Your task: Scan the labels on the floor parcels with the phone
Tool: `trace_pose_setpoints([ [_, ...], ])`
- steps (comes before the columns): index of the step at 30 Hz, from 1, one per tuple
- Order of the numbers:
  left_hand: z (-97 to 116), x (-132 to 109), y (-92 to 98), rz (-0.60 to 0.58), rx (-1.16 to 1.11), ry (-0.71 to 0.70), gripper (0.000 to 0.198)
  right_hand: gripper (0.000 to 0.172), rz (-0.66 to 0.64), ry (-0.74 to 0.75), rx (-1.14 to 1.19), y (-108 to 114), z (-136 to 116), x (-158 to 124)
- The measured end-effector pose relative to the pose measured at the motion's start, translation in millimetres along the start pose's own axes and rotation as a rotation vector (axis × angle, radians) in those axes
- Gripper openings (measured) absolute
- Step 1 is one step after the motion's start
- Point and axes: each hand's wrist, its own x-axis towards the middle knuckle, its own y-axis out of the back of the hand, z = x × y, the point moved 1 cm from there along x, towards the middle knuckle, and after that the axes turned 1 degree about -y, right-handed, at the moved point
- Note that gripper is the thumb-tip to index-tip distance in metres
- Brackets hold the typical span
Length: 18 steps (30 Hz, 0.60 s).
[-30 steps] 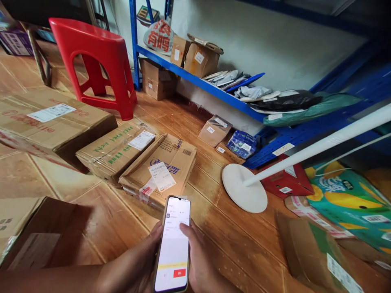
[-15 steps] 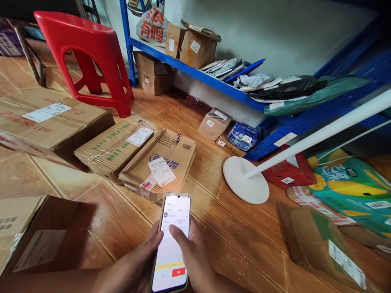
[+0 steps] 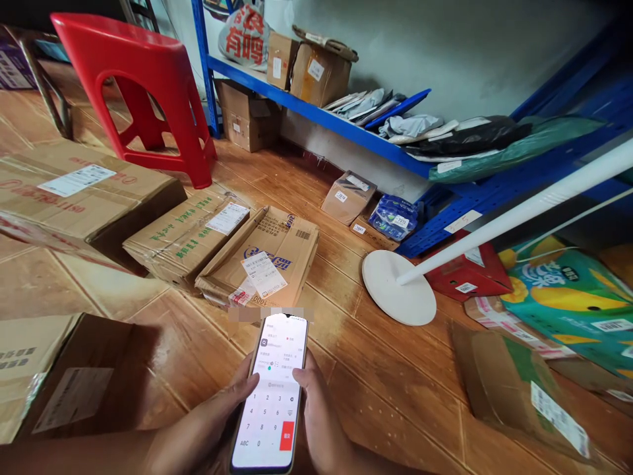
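Observation:
A smartphone [image 3: 267,402] is held upright at the bottom centre, its lit white screen showing a number keypad with a red button. My left hand [image 3: 235,389] grips its left edge, the thumb lying at the screen's side. On the opposite edge my right hand [image 3: 314,399] is closed round the phone, its thumb tip over the right side of the screen above the keypad. The other fingers are hidden behind the phone. Just beyond its top lies a flat carton [image 3: 260,260] with blue print and a white label.
More cartons stand left, including one with green writing [image 3: 185,234] and a large one [image 3: 84,198]. Behind them is a red stool [image 3: 143,99]. A blue shelf [image 3: 316,115] holds parcels. A white round-based stand [image 3: 390,303] leans toward the right, near a mango-print box [image 3: 568,284].
A number keypad has appeared on the lower half of the phone screen. My right thumb has moved from mid-screen to the right edge. The phone has shifted slightly left.

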Motion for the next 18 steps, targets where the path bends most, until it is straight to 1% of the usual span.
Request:
trace_pose_setpoints([
  [2, -3, 1, 4.7, 0.032, 0.001, -0.003, 0.098, 0.040, -0.017, -0.004, -0.038, -1, -2, -1],
  [4, -8, 3, 8.5, 0.003, -0.022, -0.007, 0.103, 0.041, -0.031, -0.007, -0.082, -3, -4, -2],
  [8, -15, 5, 10.8, -0.092, -0.045, -0.027, 0.092, 0.057, 0.001, 0.010, -0.177, -3, -3, -2],
  [11, -17, 4, 9.9, -0.110, -0.096, -0.026, 0.084, 0.062, 0.024, 0.030, -0.201, -3, -2, -1],
  [14, -18, 4, 12.6, -0.094, -0.105, -0.019, 0.082, 0.057, 0.005, 0.015, -0.127, -2, -3, -2],
  [18, -20, 6, 19.3, -0.052, -0.056, -0.046, 0.091, 0.041, 0.012, 0.002, -0.107, 0, -4, -5],
])
